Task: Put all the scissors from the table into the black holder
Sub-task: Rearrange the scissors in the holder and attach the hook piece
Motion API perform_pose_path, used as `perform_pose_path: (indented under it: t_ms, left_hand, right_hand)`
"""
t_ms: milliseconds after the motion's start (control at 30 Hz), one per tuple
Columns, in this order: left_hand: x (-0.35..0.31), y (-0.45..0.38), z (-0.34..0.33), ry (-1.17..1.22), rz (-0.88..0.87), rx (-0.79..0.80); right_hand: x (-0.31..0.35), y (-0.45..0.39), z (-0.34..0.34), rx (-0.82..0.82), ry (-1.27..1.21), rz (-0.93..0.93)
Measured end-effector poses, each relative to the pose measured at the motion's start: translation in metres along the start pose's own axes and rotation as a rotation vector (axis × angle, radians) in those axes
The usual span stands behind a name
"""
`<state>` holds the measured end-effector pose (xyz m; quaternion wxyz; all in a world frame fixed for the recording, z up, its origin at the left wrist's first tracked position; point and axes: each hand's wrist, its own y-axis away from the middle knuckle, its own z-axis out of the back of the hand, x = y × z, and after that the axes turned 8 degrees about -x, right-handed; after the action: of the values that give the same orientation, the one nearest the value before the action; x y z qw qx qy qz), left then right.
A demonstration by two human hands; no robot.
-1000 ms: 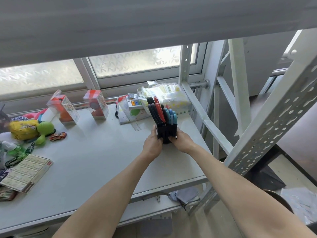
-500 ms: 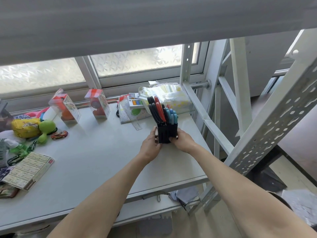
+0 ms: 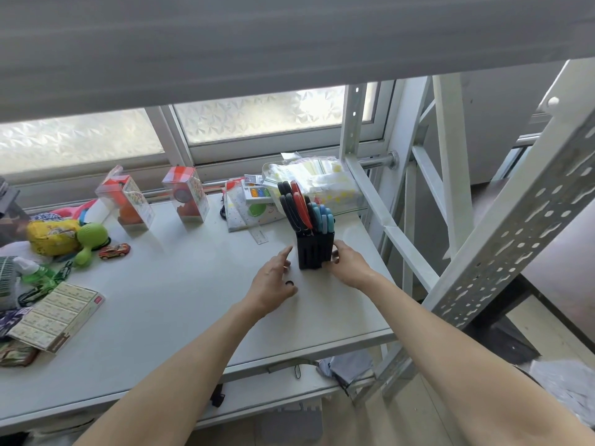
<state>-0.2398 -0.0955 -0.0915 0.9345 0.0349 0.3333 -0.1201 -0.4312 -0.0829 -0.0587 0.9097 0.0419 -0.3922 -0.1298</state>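
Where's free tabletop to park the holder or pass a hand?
Bare: the wide stretch between the flat carton and the left hand, forward to the table front edge. Crowded: left edge with toys, back row of boxes, bags behind the black holder.

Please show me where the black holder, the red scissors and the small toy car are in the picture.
black holder (image 3: 314, 252): head view, on its slotted front wall.
red scissors (image 3: 301, 204): head view, on the red handle above the holder.
toy car (image 3: 114, 251): head view, on its body.

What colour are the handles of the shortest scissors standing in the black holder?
Blue; the blue-handled scissors show best in the head view.
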Motion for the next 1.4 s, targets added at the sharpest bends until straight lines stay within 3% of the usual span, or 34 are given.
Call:
perform_pose_path:
  t_ms: [600,1000,1267,1400]
  left_hand:
    - [0.010,0.009,0.005,-0.150,-0.074,-0.027]
    - [-0.004,0.006,0.008,-0.394,-0.123,-0.012]
    - [-0.011,0.004,0.011,-0.490,-0.155,0.005]
    - [-0.013,0.003,0.013,-0.518,-0.199,0.024]
  right_hand:
    - [-0.001,0.006,0.000,-0.020,0.135,-0.115]
    - [0.007,0.017,-0.010,0.046,0.207,-0.062]
    - [0.002,0.007,0.008,-0.108,0.045,-0.149]
    - [0.017,-0.001,0.019,-0.100,-0.120,-0.038]
